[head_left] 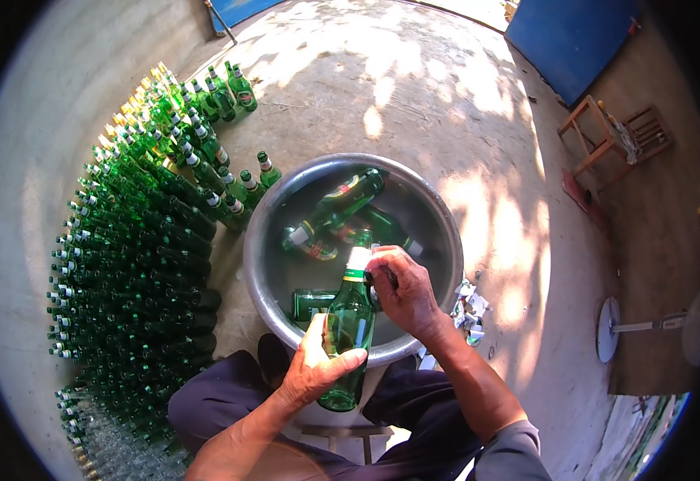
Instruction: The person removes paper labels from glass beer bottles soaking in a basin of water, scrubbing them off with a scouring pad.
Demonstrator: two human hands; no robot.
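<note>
My left hand [318,367] is wrapped round the lower body of a green glass beer bottle [352,317], tilted with its neck pointing away from me over the near rim of a metal basin [456,232]. The bottle's body shows bare glass, while a white and yellow label [356,263] sits on its neck. At that label, my right hand [410,293] has its fingers curled and pinched; a dark bit shows between them, and I cannot tell what it is. Several green bottles [342,200] lie in the basin's cloudy water, some with red and white labels.
Rows of standing green bottles [141,232] fill the floor along the left wall. Scraps of wet label paper [470,309] lie right of the basin. A wooden chair [602,148] lies near the right wall, and a blue door [574,44] stands at the back.
</note>
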